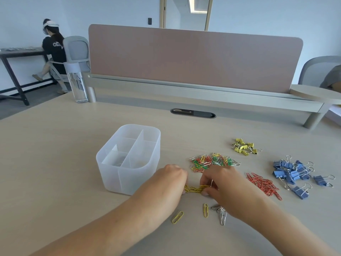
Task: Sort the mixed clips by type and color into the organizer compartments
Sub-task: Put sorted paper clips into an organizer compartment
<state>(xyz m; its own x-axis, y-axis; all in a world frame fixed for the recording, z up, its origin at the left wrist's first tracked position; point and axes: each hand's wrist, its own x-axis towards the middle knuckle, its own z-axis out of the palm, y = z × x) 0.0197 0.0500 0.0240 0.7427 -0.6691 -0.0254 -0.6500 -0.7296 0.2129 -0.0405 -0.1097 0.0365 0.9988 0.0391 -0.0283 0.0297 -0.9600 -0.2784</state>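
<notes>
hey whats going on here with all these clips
A person is sorting clips on a desk. The left hand and right hand pinch a bunch of yellow paper clips between them, beside the translucent organizer. Already apart on the right lie red paper clips, blue binder clips and yellow binder clips. A mixed pile still waits behind the hands, and a few silver clips lie in front.

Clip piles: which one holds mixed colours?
The paper-clip pile between the organizer and the yellow binder clips: red, green, yellow and silver together. The rest are single-coloured.
</notes>
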